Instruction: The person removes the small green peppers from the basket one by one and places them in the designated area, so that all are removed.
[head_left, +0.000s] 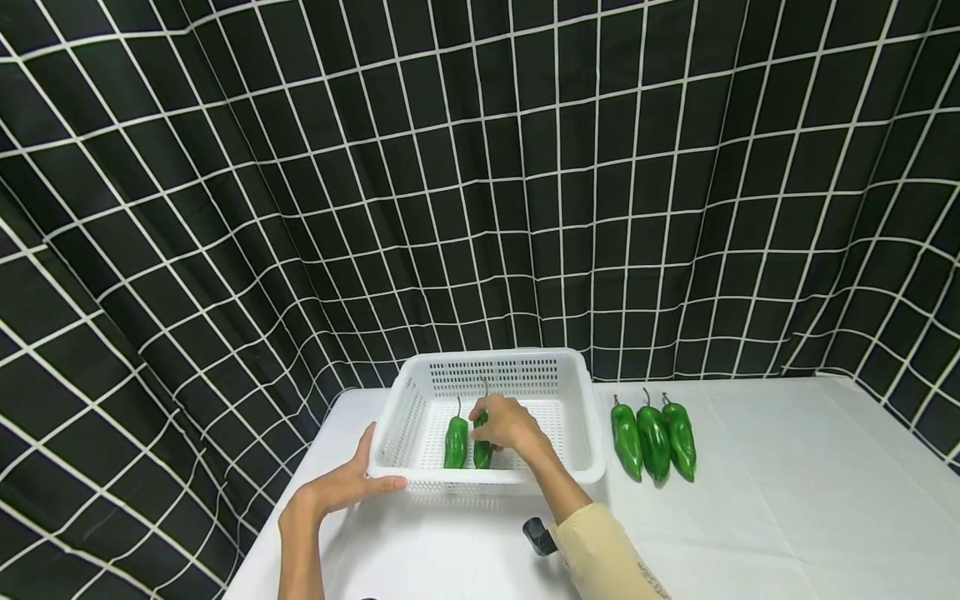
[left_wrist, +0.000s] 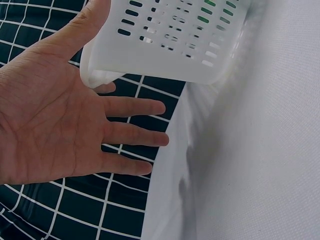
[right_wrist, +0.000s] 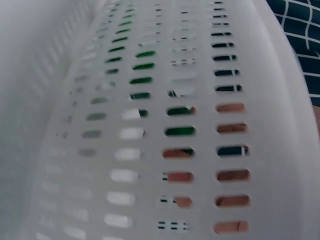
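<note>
A white plastic basket point(head_left: 487, 476) with slotted walls stands on the table. My left hand point(head_left: 348, 483) rests at its front left corner, thumb along the front rim; in the left wrist view the other fingers point(left_wrist: 132, 134) stretch out straight beside the corner. Inside the basket, my right hand point(head_left: 510, 423) holds a long green chili pepper point(head_left: 482, 454) by its upper part, the stem pointing away. A second green pepper point(head_left: 455, 442) lies just left of it. In the right wrist view the basket wall point(right_wrist: 200, 165) hides most of the hand, with green and skin showing through the slots.
Three more green peppers point(head_left: 655, 442) lie side by side on the white tablecloth point(head_left: 765, 492), right of the basket. A black curtain with a white grid point(head_left: 525, 208) hangs behind and at the sides. A small dark device point(head_left: 538, 536) sits at my right wrist.
</note>
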